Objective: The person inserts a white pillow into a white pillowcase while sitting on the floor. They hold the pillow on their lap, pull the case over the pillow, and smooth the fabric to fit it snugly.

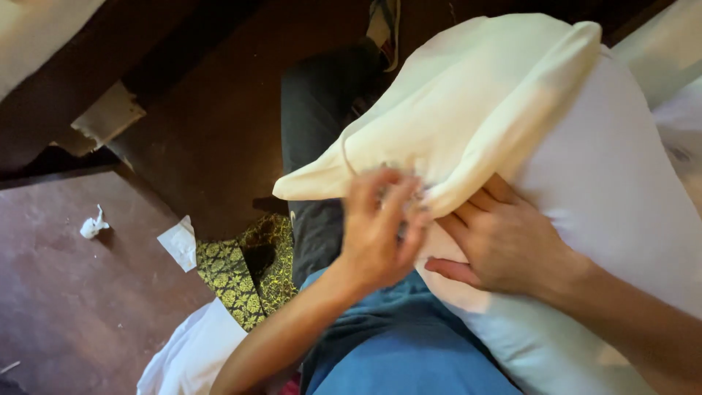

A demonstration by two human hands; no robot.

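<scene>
Left hand [376,230] pinched the cream cotton pillowcase [468,102] hem; right hand [504,245] lay flat on the white pillow [621,197]; cover sat roughly halfway on.

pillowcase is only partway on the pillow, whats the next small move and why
Probably tug the cream pillowcase edge further down over the white pillow. The left hand pinches the case's open edge, the right hand lies flat on the bare pillow, and much of the pillow is uncovered.
</scene>
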